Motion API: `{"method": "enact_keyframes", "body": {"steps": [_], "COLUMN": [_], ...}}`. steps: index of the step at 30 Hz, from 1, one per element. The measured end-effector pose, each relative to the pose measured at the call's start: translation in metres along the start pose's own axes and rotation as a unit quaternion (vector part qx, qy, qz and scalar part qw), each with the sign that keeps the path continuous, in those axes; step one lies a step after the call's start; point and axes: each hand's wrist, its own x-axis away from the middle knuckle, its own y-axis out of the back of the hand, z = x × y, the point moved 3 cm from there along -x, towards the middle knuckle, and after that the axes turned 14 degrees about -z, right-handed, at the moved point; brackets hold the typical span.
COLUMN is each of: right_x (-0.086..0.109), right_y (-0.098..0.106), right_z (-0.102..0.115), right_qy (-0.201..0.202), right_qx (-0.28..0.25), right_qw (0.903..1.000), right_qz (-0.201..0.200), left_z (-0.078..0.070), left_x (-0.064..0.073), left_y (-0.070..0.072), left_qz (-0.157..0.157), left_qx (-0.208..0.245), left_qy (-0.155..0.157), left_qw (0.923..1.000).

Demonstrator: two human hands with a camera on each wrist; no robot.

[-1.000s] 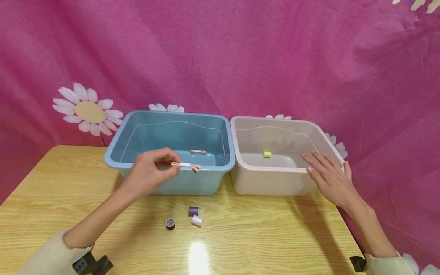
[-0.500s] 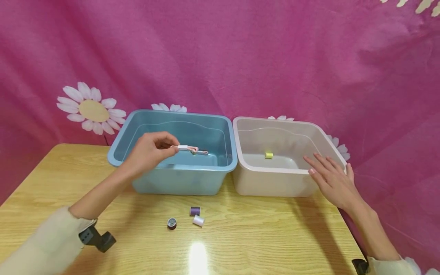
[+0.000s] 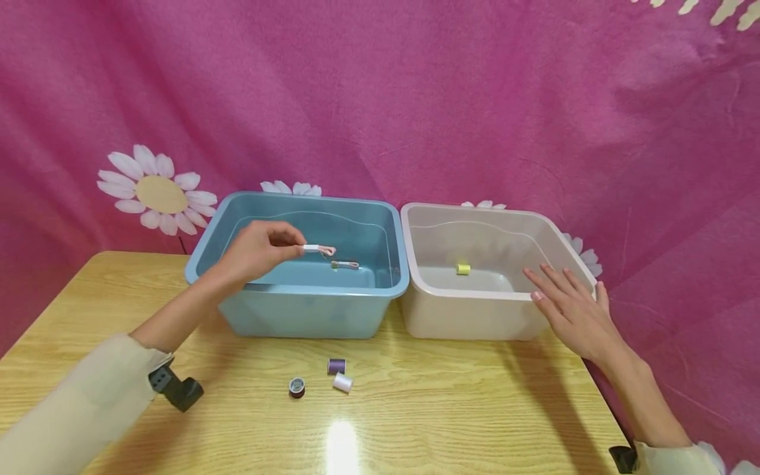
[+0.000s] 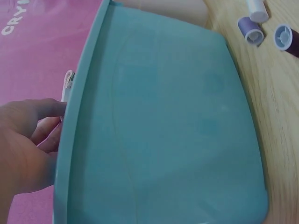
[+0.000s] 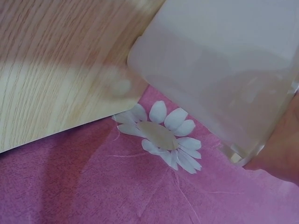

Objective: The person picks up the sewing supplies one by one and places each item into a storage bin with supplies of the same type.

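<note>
My left hand (image 3: 256, 251) pinches a small pink embroidery floss skein (image 3: 311, 249) by its white band, over the inside of the blue bin (image 3: 303, 290). In the left wrist view, the bin's wall (image 4: 163, 112) hides part of the fingertips and skein. Another floss skein (image 3: 346, 264) lies on the blue bin's floor. My right hand (image 3: 570, 313) rests with straight, spread fingers at the right front corner of the beige bin (image 3: 469, 316). Inside that bin lies a yellow thread spool (image 3: 463, 269).
On the wooden table (image 3: 451, 409) in front of the bins are a purple thread spool (image 3: 336, 366), a white spool (image 3: 342, 382) and a dark spool (image 3: 297, 387). The two bins stand side by side before a pink flowered cloth (image 3: 380, 99).
The left hand has carried the pink skein from the blue bin's front rim farther back, over the bin's inside. The right hand has stayed on the beige bin.
</note>
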Motion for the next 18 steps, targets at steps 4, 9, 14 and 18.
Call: {"method": "enact_keyframes", "body": {"steps": [4,9,14,18], "right_x": [0.000,0.002,0.002,0.001], "right_y": [0.000,0.001,0.001,-0.001], "right_z": [-0.001,-0.001,-0.002,-0.002], "right_qy": [0.001,-0.002,0.002,0.006], "right_qx": [0.002,0.004,0.003,0.003], "right_qw": [1.0000,1.0000,1.0000,1.0000], "right_qz": [0.005,0.006,-0.001,-0.002], "left_z": [0.004,0.011,0.015,0.017], "left_x": [-0.005,-0.013,-0.020,-0.025], "left_y": [-0.004,-0.011,-0.014,-0.015], "left_qz": [0.008,0.013,0.014,0.018], "left_qx": [-0.016,-0.027,-0.035,-0.045], "left_qy": [0.002,0.001,0.011,0.023], "left_qw": [0.9998,0.9995,0.9992,0.9985]}}
